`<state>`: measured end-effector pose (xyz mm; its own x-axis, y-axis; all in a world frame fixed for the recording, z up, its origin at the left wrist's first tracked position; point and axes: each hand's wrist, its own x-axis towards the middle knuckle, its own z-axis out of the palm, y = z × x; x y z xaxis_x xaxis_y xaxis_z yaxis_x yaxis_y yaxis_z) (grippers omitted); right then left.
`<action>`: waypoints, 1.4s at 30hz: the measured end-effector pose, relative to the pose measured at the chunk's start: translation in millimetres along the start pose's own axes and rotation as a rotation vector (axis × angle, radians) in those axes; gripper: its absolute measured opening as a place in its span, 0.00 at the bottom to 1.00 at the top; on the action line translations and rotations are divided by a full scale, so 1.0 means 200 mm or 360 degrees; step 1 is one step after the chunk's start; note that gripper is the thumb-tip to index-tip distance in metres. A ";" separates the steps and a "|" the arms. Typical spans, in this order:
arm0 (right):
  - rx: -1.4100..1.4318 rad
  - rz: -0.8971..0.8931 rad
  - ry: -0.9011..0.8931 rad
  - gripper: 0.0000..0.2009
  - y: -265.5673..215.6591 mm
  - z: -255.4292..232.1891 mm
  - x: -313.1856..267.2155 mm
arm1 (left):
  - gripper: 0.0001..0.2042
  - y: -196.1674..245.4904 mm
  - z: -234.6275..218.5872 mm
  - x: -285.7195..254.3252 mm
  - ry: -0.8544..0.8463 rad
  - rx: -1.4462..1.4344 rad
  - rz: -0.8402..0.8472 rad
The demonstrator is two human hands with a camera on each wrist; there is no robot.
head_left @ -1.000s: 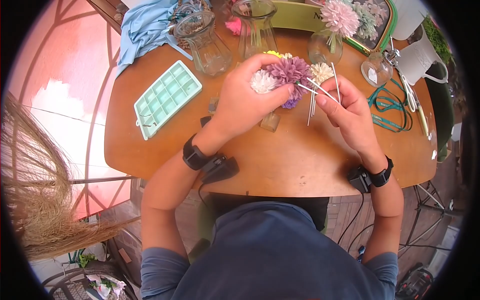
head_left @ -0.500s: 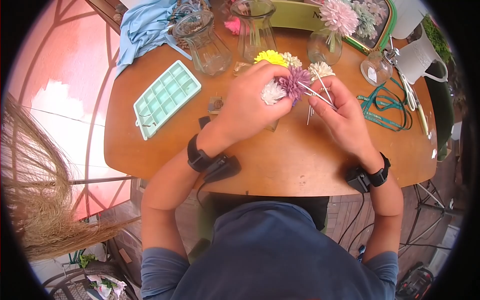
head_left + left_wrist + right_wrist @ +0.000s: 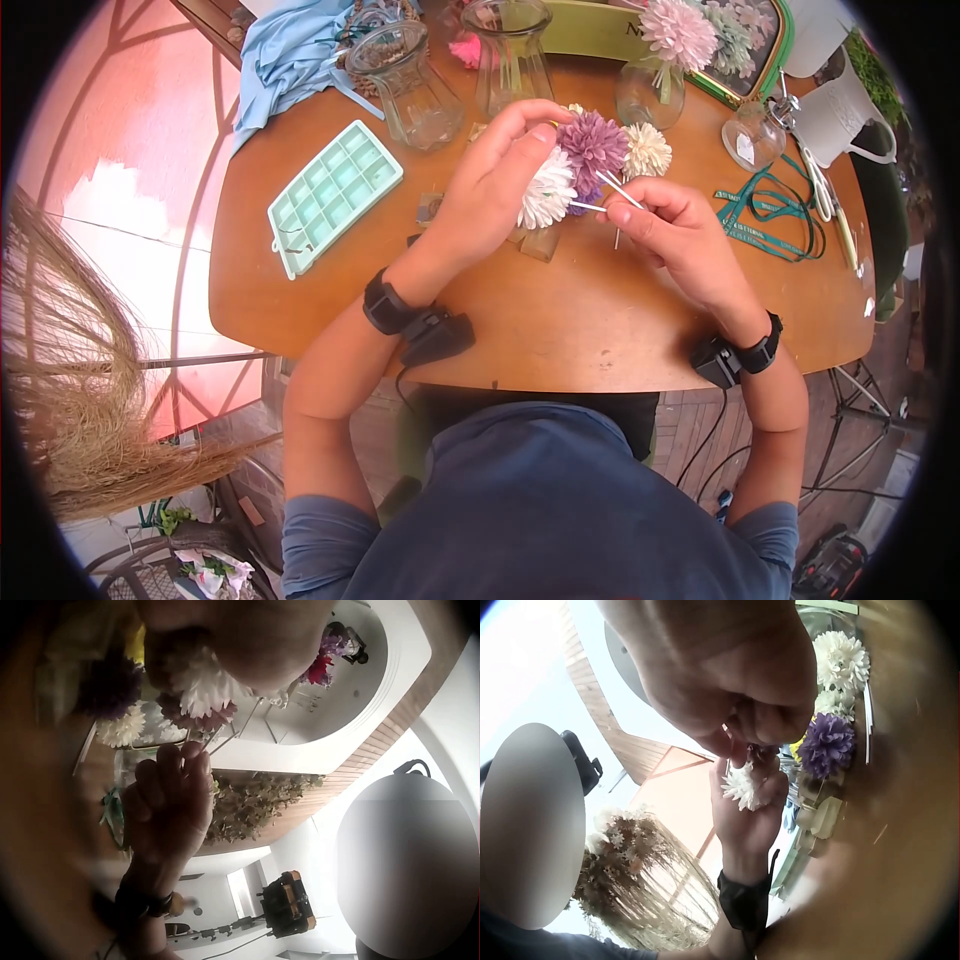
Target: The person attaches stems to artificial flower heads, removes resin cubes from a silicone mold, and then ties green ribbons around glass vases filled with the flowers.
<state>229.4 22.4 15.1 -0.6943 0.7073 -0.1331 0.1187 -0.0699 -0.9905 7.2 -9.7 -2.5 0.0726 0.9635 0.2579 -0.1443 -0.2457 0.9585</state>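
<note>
In the head view my right hand (image 3: 685, 235) pinches thin white stems (image 3: 622, 190) between thumb and fingers. These stems lead to a white artificial flower (image 3: 546, 190) and a mauve one (image 3: 594, 143), held side by side. My left hand (image 3: 480, 195) is cupped loosely at the left of both blooms, its thumb raised beside the mauve petals. From the right wrist, the white bloom (image 3: 744, 787) appears in front of the left palm. A purple flower (image 3: 826, 746) and a cream flower (image 3: 648, 150) lie behind on the table, with a yellow one (image 3: 796, 748) partly hidden.
Glass vases (image 3: 410, 95) stand at the back, one holding a pink flower (image 3: 678, 35). To the left lies a mint compartment tray (image 3: 338, 198). Green ribbon (image 3: 770, 220), scissors (image 3: 818, 190) and a white pitcher (image 3: 838, 120) are at the right.
The white bloom has come out from behind the left hand, beside the mauve one. My left thumb has lifted from the blooms' lower side toward the index finger. The right hand moved slightly left with the stems.
</note>
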 end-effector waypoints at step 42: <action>0.0334 0.0170 -0.0218 0.12 0.03 0.03 0.02 | 0.17 -0.01 0.08 -0.05 -0.0024 0.0908 0.0536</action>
<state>223.2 19.7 8.9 -0.7770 0.5872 -0.2268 0.0568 -0.2934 -0.9543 22.2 -19.7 -5.7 0.1292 0.8236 0.5523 0.3838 -0.5551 0.7379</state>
